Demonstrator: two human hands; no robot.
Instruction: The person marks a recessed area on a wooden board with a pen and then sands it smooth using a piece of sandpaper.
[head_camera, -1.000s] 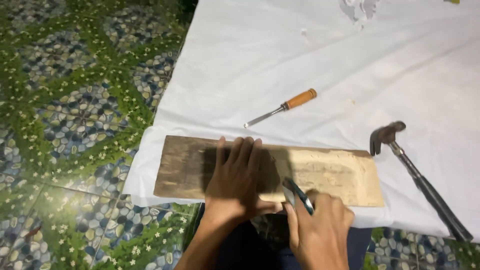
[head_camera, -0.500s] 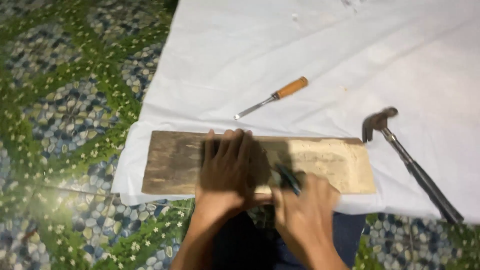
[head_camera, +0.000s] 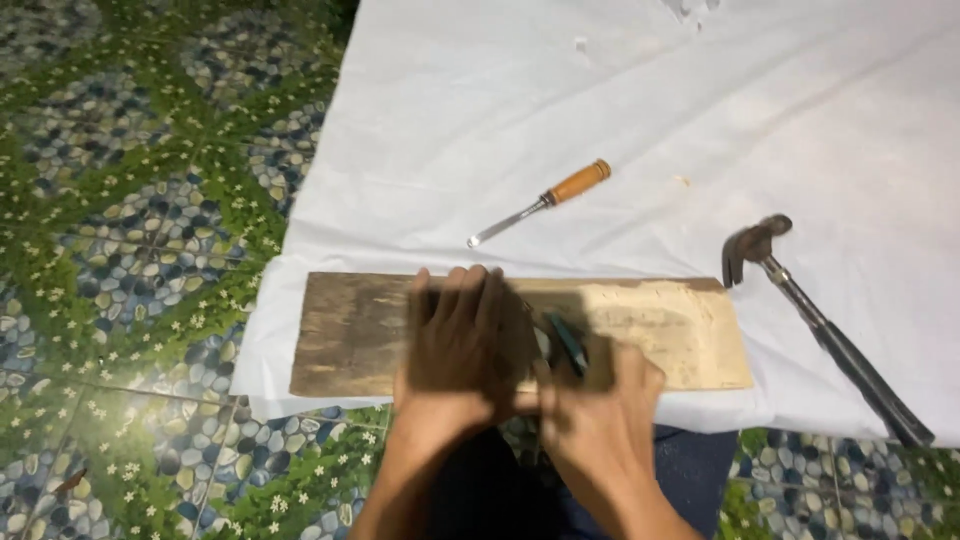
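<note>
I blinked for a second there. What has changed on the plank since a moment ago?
The right hand has pushed its dark-handled tool forward along the plank, closer to the left hand. The left hand still presses the plank flat. The chisel and hammer lie untouched on the white sheet.

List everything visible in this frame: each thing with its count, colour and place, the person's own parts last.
wooden board: 1, dark brown at its left end and pale at its right, lying crosswise on the near edge of the sheet
white sheet: 1, white, spread over the floor, under the board and tools
chisel: 1, orange wooden handle and metal blade, on the sheet beyond the board
claw hammer: 1, dark metal head and dark handle, on the sheet right of the board
small tool: 1, dark greenish, held against the board; its kind is unclear
tiled floor: green and blue pebble pattern, at left and along the near edge
left hand: 1, pressed flat on the board
right hand: 1, gripping the small tool
</note>
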